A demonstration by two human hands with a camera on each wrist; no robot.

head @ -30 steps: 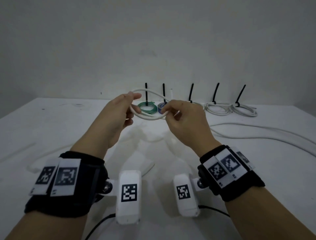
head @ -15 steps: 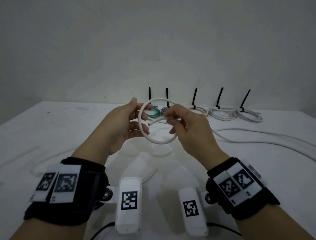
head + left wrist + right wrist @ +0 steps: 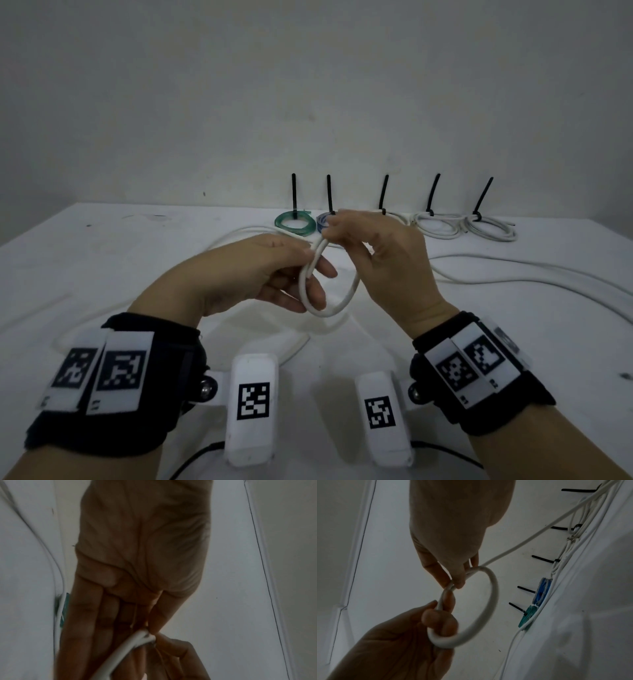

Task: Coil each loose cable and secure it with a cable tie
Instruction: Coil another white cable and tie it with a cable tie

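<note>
White cable loop [image 3: 330,291] pinched between left hand [image 3: 246,274] and right hand [image 3: 387,253].

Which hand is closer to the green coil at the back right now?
Right. The right hand pinches the top of the white cable loop, its fingertips just in front of the green coil. The left hand holds the loop's left side, lower and nearer the person.

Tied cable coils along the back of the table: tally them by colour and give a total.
Green tied cable coil: 1
Blue tied cable coil: 1, partly hidden behind the right hand
White tied cable coils: 3
Total: 5 coils, each with a black cable tie sticking up.
</note>
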